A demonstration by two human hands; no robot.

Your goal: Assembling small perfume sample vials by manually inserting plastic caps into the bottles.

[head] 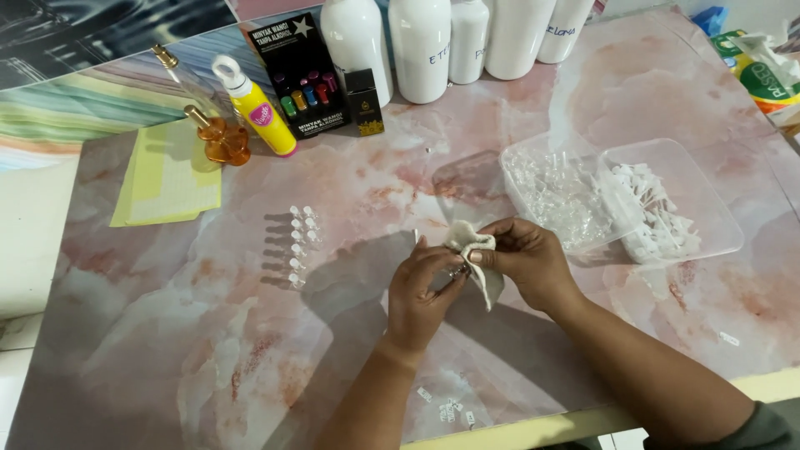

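Far left, a pale yellow lined paper pad (pixel 169 177) lies flat beside an amber glass bottle with a gold cap (pixel 223 138) and a yellow plastic squeeze bottle with a white cap (pixel 257 105), all parked at the back edge, out of the working area. Next, two short rows of tiny clear glass vials (pixel 301 245) stand upright on the pink marbled table (pixel 167 333), lined up neatly, likely so they stay countable and don't roll. Now the middle: the left hand (pixel 421 293) is curled, fingertips pinching a small shiny object too tiny to make out, while the right hand (pixel 527 261) is closed around a crumpled off-white cloth (pixel 477 254), pressing it onto that object right between both hands. Further right, a clear plastic tray of small transparent pieces (pixel 557 193) sits touching a second clear tray of white plastic caps (pixel 667 208), both within easy reach of the right hand. Behind, tall white plastic bottles (pixel 421 46) stand grouped.
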